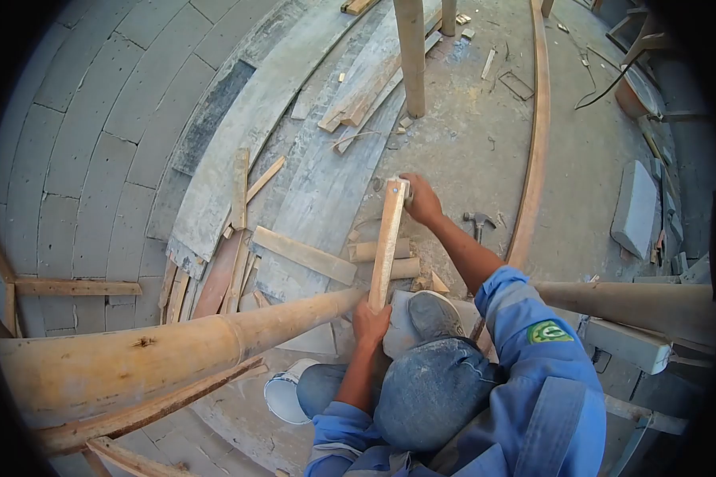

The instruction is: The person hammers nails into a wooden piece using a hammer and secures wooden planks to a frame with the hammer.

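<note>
A short wooden batten (pixel 387 246) is held lengthwise in front of my knees, pointing away from me. My left hand (pixel 371 323) is wrapped round its near end. At its far end, my right hand (pixel 423 199) is closed against the side and edge. A small greyish thing shows beside that end, too blurred to name. To the right of the batten, a claw hammer (pixel 479 225) rests by my right forearm. Two short round wooden pieces (pixel 386 251) are on the ground, partly hidden behind the batten.
A thick bamboo pole (pixel 191 342) crosses at left; another pole (pixel 636 302) is at right. An upright post (pixel 411 60) stands ahead. Planks (pixel 318 191) and wood scraps lie left. A long curved-looking board (pixel 537 135) runs along the right. A white bucket (pixel 282 397) sits beside my leg.
</note>
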Tool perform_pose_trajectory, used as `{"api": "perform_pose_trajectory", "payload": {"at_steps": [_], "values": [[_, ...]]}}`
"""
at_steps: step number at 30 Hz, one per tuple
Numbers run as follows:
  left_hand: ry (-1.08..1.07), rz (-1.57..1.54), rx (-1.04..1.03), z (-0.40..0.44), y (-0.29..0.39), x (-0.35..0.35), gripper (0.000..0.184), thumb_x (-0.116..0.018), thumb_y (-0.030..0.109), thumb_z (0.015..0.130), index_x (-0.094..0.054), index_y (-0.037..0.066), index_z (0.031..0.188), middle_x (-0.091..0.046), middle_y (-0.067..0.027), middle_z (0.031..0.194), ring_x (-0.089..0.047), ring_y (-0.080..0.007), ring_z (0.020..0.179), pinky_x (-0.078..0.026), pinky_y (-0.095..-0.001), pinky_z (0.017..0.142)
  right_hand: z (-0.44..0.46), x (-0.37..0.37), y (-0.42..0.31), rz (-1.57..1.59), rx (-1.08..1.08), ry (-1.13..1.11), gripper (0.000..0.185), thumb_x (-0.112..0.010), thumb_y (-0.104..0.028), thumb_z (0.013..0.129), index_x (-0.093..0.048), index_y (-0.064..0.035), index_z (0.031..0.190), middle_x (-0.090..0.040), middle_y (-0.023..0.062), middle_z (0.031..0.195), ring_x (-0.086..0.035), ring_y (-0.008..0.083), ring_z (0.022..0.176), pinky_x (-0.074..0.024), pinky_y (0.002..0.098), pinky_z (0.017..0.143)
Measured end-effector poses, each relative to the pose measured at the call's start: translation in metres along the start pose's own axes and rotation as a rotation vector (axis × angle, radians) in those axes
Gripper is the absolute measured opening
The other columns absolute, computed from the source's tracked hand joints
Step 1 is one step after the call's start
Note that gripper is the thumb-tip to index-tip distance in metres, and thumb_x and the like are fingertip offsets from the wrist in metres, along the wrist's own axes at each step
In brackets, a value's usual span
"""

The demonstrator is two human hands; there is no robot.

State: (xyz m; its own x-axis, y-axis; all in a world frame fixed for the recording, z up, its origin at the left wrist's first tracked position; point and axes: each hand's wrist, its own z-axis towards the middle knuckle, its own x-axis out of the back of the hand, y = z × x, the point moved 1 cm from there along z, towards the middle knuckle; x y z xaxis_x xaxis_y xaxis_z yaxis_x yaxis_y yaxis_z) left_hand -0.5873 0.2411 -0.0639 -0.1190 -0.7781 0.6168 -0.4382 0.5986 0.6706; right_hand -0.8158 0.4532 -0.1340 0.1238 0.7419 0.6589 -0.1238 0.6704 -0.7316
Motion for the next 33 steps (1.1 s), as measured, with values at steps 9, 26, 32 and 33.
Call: {"api": "perform_pose_trajectory", "payload": {"at_steps": [9,26,32,33], "values": [[-0.117,-0.120,-0.026,0.013,0.034,0.036,0.049,-0.076,0.029,0.074,-0.065,-0.003,0.110,-0.071,-0.0201,0.097,-0.069,-0.0301,0.089,-0.052,-0.0389,0.080,0.055,0.066,-0.028,-0.240,0.087,-0.217,0.049,-0.082,-0.034,0.074,-0.058,-0.0097,0.109,-0.063,0.0152,0.108,-0.063,0.0376,0.100,-0.0522,0.0473,0.082],[-0.314,0.518,0.391,-0.037,-0.125,0.030,0.065,-0.079,0.040,0.074,-0.056,0.003,0.122,-0.067,-0.0239,0.113,-0.064,-0.0389,0.110,-0.050,-0.0465,0.092,-0.002,0.060,0.027,-0.411,-0.060,-0.337,0.051,-0.075,-0.040,0.083,-0.062,-0.0067,0.119,-0.061,0.0143,0.114,-0.060,0.0359,0.109,-0.0513,0.0467,0.089],[0.037,0.165,0.143,-0.054,-0.097,0.051,0.049,-0.077,0.029,0.078,-0.061,0.000,0.115,-0.067,-0.0225,0.108,-0.065,-0.0398,0.101,-0.050,-0.0460,0.086,-0.006,0.066,0.051,-0.302,-0.073,-0.118,0.052,-0.070,-0.040,0.087,-0.058,-0.0059,0.124,-0.059,0.0171,0.114,-0.059,0.0375,0.106,-0.0500,0.0467,0.089],[0.098,0.136,0.086,-0.062,-0.087,0.054,0.046,-0.077,0.026,0.079,-0.062,0.000,0.114,-0.067,-0.0222,0.106,-0.065,-0.0383,0.099,-0.050,-0.0444,0.085,-0.006,0.070,0.057,-0.268,-0.077,-0.063,0.052,-0.069,-0.040,0.088,-0.058,-0.0058,0.125,-0.059,0.0176,0.114,-0.059,0.0377,0.106,-0.0496,0.0464,0.089]]}}
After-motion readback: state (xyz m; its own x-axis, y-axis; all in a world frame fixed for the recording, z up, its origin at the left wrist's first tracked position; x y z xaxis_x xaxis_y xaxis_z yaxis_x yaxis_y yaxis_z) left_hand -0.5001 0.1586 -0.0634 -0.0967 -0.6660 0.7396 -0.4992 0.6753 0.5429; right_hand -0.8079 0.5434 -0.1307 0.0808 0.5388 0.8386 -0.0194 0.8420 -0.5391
